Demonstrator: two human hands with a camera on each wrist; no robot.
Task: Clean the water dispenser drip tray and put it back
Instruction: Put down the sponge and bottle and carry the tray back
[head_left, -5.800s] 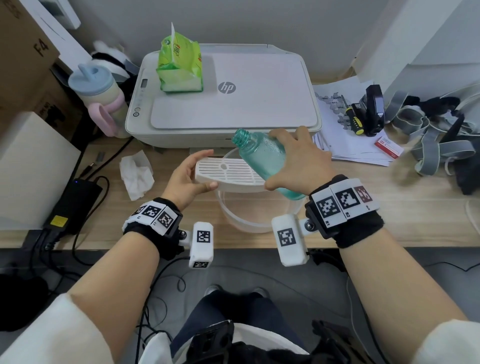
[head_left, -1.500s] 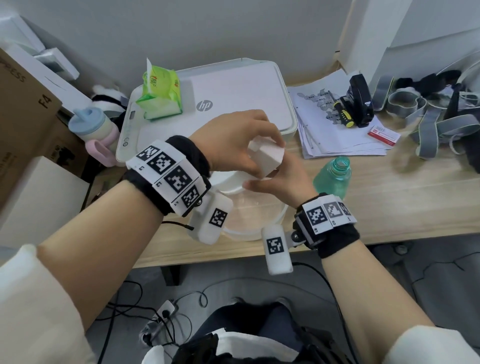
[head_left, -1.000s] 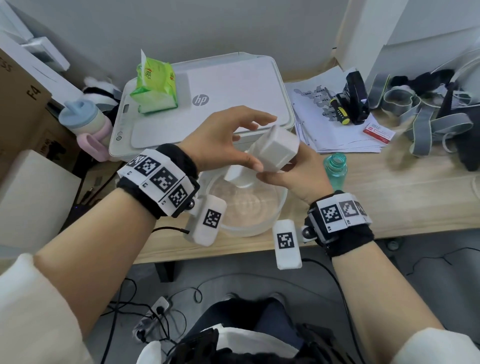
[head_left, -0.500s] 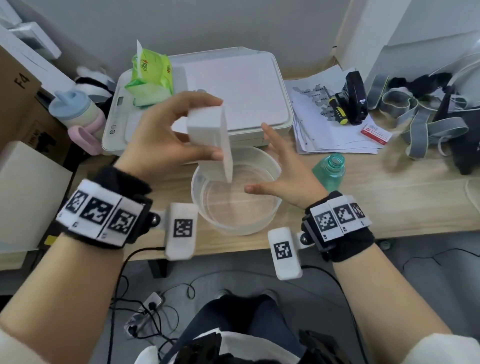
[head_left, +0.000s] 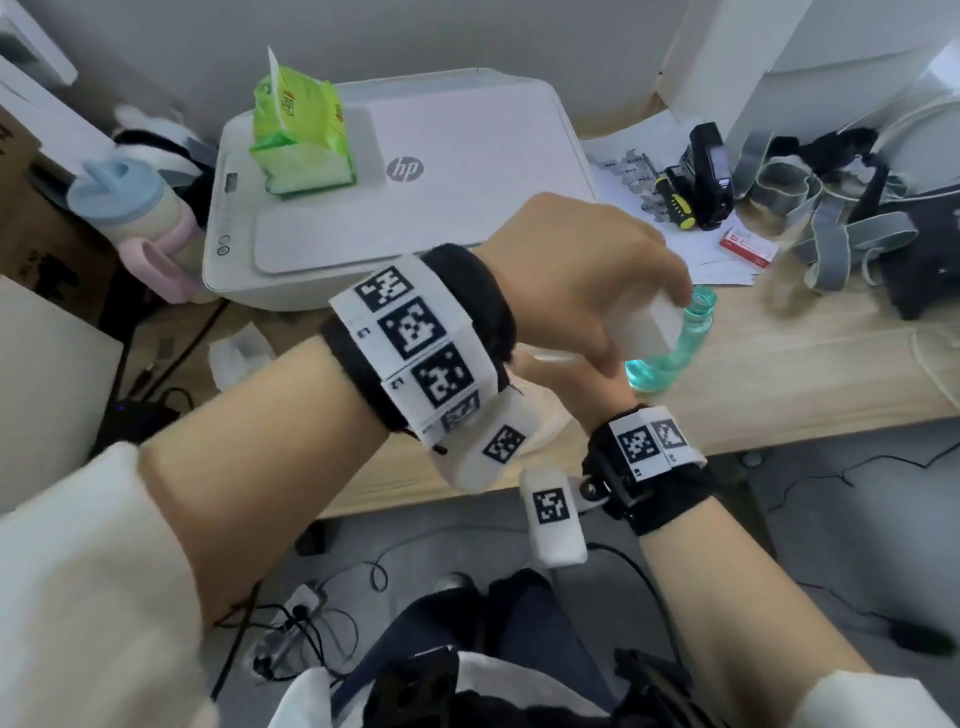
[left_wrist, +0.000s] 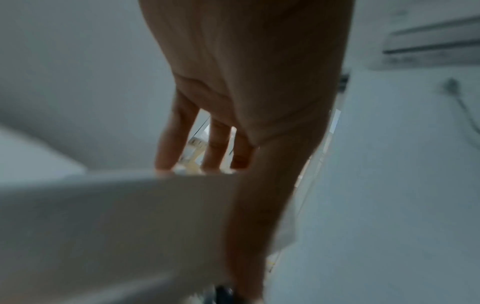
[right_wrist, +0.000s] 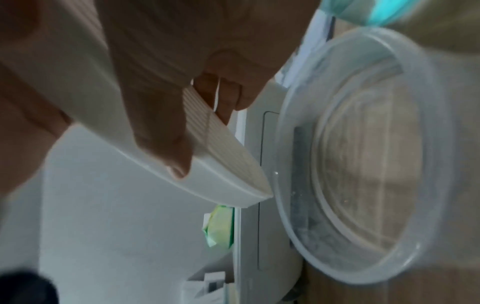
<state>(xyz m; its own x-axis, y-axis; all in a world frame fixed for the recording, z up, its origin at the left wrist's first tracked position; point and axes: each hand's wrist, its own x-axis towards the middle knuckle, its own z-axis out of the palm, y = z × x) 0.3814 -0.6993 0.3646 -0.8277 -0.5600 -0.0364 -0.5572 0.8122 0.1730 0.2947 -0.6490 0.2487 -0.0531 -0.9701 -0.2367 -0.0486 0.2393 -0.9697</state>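
Note:
The white drip tray (head_left: 644, 325) is held in the air near the desk's front edge, just left of the teal bottle (head_left: 670, 353). My left hand (head_left: 597, 275) reaches across from the left and grips the tray from above with curled fingers. My right hand (right_wrist: 200, 133) is mostly hidden under the left hand in the head view. In the right wrist view its thumb lies on the tray's rim (right_wrist: 221, 181) and its fingers sit behind the ribbed grille. The tray tilts over the clear plastic bowl (right_wrist: 283, 185). The left wrist view is blurred and shows fingers over the tray (left_wrist: 116, 226).
A white printer (head_left: 441, 156) with a green tissue pack (head_left: 296, 140) stands behind the bowl. A crumpled tissue (head_left: 239, 353) and a lidded cup (head_left: 130, 208) are at the left. Papers, tools (head_left: 706, 176) and grey straps (head_left: 831, 223) lie at the right.
My left hand has carried the tray from the left of the bowl across to the right, over my right hand. The right hand, open half a second ago, now holds the tray.

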